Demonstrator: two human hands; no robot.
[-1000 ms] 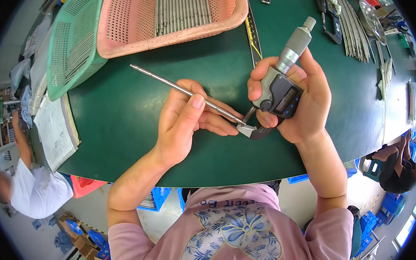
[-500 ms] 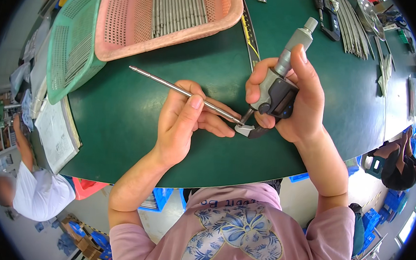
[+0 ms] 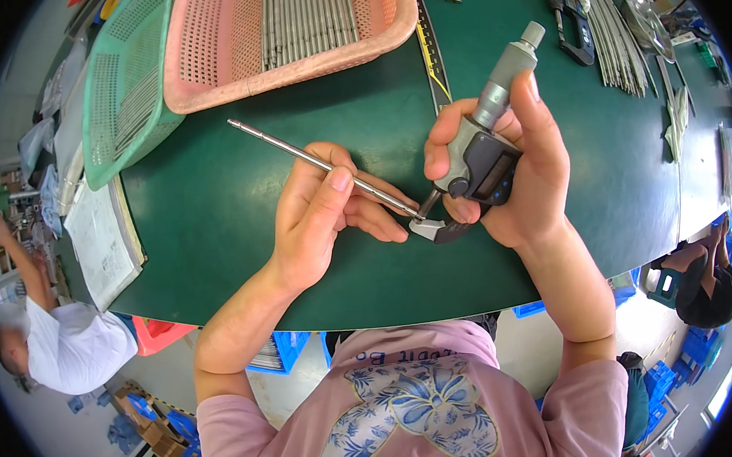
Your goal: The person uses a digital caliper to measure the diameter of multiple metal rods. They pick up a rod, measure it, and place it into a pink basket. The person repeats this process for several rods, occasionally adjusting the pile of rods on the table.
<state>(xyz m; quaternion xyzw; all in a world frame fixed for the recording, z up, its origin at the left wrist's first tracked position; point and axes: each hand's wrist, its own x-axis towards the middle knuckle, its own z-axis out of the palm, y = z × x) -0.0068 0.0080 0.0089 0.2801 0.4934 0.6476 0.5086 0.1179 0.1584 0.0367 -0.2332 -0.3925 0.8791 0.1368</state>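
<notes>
A thin, shiny metal rod [image 3: 291, 149] is pinched between the thumb and fingers of my left hand [image 3: 312, 217]. It slants from upper left down to the right, and its right end sits at the jaw of a digital micrometer [image 3: 473, 157]. Whether both measuring faces touch the rod is too small to tell. My right hand [image 3: 530, 171] is wrapped round the micrometer's frame, its thumb raised along the grey barrel. The small display faces up, unreadable from here. Both hands hover over the green tabletop [image 3: 206, 244].
A pink basket [image 3: 215, 94] of metal rods stands at the far left, beside a green basket [image 3: 107, 150] holding more rods. A black ruler [image 3: 431, 56], paper sheets [image 3: 104, 242], loose rods [image 3: 616, 47] and a second micrometer [image 3: 575, 32] lie around. People sit at both sides.
The view has shifted slightly, and hands, rod and micrometer keep nearly the same arrangement. At the left, the other person's arm and head have moved a little.
</notes>
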